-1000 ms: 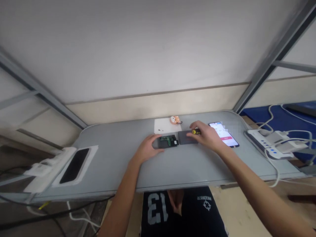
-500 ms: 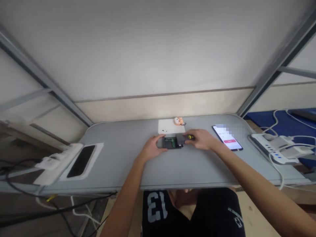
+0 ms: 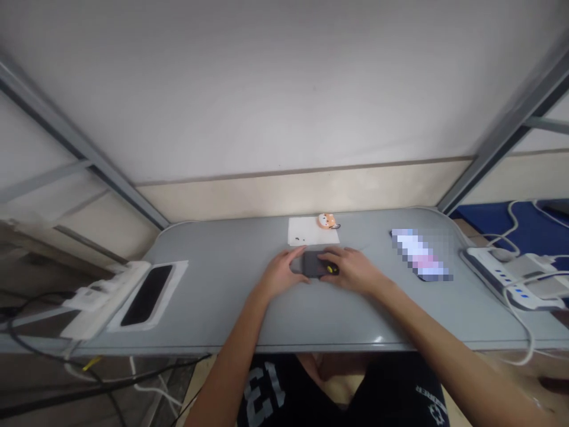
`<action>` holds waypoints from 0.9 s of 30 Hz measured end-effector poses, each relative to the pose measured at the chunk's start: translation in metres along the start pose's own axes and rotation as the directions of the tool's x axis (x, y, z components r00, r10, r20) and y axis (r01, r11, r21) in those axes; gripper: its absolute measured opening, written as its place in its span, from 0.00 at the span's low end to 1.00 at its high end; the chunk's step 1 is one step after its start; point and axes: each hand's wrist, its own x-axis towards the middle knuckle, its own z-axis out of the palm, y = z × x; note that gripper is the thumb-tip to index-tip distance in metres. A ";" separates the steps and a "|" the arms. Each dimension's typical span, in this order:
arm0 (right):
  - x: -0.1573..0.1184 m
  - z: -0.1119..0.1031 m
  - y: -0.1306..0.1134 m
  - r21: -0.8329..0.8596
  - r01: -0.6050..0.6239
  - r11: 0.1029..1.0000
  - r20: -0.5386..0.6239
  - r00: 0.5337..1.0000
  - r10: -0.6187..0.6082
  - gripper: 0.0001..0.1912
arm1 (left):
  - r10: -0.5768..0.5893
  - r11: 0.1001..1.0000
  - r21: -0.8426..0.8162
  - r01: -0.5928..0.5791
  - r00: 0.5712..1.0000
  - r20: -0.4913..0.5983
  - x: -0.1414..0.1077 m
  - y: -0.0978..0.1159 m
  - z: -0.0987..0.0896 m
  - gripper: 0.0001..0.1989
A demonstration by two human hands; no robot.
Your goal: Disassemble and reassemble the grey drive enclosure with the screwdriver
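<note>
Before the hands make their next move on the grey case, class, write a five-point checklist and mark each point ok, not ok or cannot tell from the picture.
1. Grey case lies flat on the grey table: ok.
2. Left hand steadies the case's left end: ok.
3. Right hand rests on the right end, with a yellow-and-black tool under its fingers: ok.
4. Cover seated all the way round: cannot tell, the hands hide the edges.
5. Small dark bits, perhaps screws, lie on the white sheet behind the case: ok; their number cannot be told.
</note>
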 end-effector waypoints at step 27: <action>0.057 0.033 0.026 0.896 -0.213 0.390 -0.147 0.687 0.712 0.32 | 0.185 0.975 0.150 -0.164 0.973 -0.138 0.004 0.013 0.005 0.15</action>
